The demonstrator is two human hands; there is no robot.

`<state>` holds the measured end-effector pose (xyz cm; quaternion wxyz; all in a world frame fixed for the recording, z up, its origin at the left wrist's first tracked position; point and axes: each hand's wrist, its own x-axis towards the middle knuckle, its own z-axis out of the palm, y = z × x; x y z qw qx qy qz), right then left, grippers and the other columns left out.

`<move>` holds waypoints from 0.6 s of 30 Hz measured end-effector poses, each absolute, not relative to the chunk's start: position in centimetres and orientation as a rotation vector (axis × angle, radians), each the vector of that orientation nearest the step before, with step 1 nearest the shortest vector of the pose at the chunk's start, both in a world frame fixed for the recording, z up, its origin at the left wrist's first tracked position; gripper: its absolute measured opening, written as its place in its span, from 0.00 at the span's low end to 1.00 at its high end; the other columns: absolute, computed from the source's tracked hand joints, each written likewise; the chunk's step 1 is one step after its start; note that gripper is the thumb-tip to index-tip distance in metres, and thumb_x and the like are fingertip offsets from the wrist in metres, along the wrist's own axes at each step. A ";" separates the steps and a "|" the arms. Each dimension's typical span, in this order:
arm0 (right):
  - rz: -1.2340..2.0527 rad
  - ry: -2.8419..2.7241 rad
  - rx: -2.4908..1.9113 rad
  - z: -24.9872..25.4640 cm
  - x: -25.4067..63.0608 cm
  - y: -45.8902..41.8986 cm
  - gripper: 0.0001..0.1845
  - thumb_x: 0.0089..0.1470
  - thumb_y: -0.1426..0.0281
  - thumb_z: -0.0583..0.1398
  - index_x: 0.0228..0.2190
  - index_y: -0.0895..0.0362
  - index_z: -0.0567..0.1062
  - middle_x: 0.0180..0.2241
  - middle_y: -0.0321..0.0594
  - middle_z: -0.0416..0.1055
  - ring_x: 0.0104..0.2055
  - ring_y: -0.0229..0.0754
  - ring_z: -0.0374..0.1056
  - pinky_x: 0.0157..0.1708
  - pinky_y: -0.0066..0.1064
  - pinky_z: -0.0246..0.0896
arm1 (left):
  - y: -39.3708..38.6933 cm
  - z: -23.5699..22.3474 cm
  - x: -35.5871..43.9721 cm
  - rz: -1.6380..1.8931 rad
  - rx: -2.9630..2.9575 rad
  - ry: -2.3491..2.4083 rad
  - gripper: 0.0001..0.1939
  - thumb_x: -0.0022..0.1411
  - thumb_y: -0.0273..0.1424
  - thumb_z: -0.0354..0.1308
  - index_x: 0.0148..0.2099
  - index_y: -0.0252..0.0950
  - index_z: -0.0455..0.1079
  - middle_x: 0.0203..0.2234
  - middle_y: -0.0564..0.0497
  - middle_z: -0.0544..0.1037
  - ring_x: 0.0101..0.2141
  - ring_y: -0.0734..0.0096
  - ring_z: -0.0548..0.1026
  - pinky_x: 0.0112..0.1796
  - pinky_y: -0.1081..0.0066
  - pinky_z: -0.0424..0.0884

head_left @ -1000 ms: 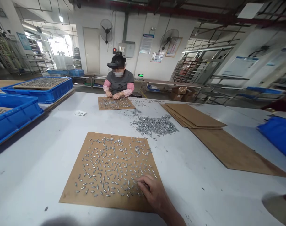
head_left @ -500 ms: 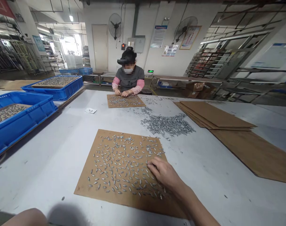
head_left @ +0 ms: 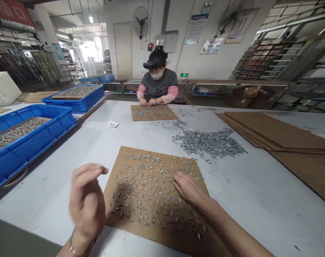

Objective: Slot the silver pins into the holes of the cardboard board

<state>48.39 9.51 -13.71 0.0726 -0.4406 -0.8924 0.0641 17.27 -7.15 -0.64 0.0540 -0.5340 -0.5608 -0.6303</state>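
Note:
A brown board (head_left: 157, 237) lies on the table before me, strewn with small spindle-shaped metal pieces (head_left: 146, 185). My right hand (head_left: 189, 187) rests over its right part, fingers bent down and together among the pieces. Whatever is under those fingertips is hidden. Raised above the table at the board's left edge is my left hand (head_left: 87, 200), slightly blurred, its fingers curved and the thumb apart from them. Nothing shows between them. Beyond the board, a large heap of the same metal pieces (head_left: 210, 142) lies on the table.
Across the table a person (head_left: 158, 82) has both hands at another board (head_left: 154, 116) of pieces. Blue crates (head_left: 57, 123) with loaded boards stand at left. Stacked brown boards (head_left: 280, 132) lie at right. A small white paper (head_left: 112, 124) lies on the white table (head_left: 90, 142).
My left hand has come up from the lower left to beside the board. My right hand stays over the board's right part. The view has turned slightly left.

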 end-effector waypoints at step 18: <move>0.621 -2.639 -1.267 -11.2 50.2 9.9 0.15 0.65 0.69 0.51 0.26 0.51 0.67 0.29 0.39 0.72 0.32 0.43 0.67 0.34 0.32 0.58 | -0.3 -9.5 16.4 -1.603 -2.031 -1.842 0.07 0.73 0.32 0.54 0.42 0.40 0.72 0.34 0.50 0.78 0.33 0.68 0.75 0.35 0.68 0.72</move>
